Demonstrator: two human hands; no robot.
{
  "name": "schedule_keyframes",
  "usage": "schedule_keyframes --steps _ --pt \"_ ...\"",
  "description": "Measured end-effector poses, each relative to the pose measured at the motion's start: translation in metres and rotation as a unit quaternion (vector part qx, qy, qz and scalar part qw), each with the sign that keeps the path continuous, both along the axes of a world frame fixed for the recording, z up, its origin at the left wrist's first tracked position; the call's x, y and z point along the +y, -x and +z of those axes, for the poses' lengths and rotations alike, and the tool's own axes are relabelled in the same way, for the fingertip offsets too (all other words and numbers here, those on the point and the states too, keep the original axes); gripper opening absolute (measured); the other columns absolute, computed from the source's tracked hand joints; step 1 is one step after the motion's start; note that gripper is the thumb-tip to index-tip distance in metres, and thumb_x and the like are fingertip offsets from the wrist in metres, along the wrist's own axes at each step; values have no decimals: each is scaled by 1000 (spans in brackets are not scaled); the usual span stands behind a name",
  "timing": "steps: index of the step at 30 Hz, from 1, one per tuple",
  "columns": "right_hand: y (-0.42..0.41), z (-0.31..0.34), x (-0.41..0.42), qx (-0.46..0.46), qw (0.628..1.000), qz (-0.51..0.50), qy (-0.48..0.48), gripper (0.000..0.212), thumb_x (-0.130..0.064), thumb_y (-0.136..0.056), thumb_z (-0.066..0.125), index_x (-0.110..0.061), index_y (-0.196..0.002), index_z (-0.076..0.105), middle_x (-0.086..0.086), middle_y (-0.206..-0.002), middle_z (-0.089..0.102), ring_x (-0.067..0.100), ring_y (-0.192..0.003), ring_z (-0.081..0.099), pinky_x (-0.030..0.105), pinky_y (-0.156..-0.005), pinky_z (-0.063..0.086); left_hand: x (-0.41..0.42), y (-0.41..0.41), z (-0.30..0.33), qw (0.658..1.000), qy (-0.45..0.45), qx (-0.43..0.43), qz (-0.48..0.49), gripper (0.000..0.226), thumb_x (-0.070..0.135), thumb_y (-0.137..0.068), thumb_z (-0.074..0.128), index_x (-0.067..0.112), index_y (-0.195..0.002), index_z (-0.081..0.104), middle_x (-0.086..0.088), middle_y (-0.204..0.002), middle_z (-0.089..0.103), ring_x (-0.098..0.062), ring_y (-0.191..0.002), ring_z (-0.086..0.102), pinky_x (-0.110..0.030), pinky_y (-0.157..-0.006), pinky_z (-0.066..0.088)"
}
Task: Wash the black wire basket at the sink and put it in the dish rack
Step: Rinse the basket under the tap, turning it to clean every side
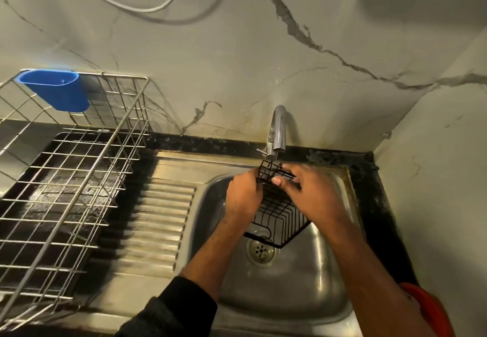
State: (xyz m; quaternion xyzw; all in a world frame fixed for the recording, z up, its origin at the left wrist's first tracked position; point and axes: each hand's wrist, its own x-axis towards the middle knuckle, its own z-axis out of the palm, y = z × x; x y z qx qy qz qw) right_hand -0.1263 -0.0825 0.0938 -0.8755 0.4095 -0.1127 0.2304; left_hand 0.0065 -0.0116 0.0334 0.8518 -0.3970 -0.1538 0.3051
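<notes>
The black wire basket [280, 220] hangs tilted over the steel sink [311, 278], its top end under the tap [278, 131]. My left hand [243, 194] grips its left side. My right hand [313, 191] holds the upper right part, thumb pressed on the wires. The basket's lower corner hovers just above the drain [261, 251]. I cannot tell whether water is running. The silver wire dish rack [66, 178] stands at the left on the dark counter.
A blue plastic cup [56, 89] hangs on the rack's back rim. A ribbed steel drainboard [155, 218] lies between rack and sink. An orange-red object [432, 310] sits at the lower right. Marble walls close in behind and at the right.
</notes>
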Motion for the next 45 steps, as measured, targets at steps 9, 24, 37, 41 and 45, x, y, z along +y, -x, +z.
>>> schedule_keyframes --steps 9,24,37,41,45 --pt "-2 -11 -1 -35 999 -1 25 31 -33 -100 53 -20 -125 66 -1 -121 65 14 -111 56 26 -89 41 15 0 0 998 11 26 48 23 10 -97 57 15 -116 68 -6 -104 75 -23 -98 71 -38 -89 57" --pt "28 -11 -20 -44 993 -111 -14 55 -53 -99 43 -16 -138 55 9 -138 57 24 -127 52 38 -102 43 0 17 -3 981 56 163 84 24 16 -97 63 25 -119 67 2 -108 74 -13 -102 68 -42 -96 56" --pt "26 -5 -16 -39 994 -97 -17 52 -49 -100 42 -17 -139 54 7 -140 56 22 -130 49 28 -96 34 2 10 -5 975 67 191 91 31 11 -95 65 27 -120 69 6 -104 76 -10 -99 70 -39 -97 56" --pt "24 -4 -12 -45 994 -101 -18 53 -50 -101 40 -17 -141 52 6 -143 53 21 -132 47 29 -98 35 6 10 1 978 71 179 86 33 11 -96 64 23 -127 66 3 -112 75 -11 -106 68 -37 -100 55" --pt "23 -1 -11 -55 994 -90 -19 52 -48 -102 40 -17 -141 53 5 -144 53 20 -132 49 26 -97 33 10 10 5 982 59 152 93 37 8 -96 62 22 -131 63 1 -117 73 -9 -104 66 -27 -95 53"
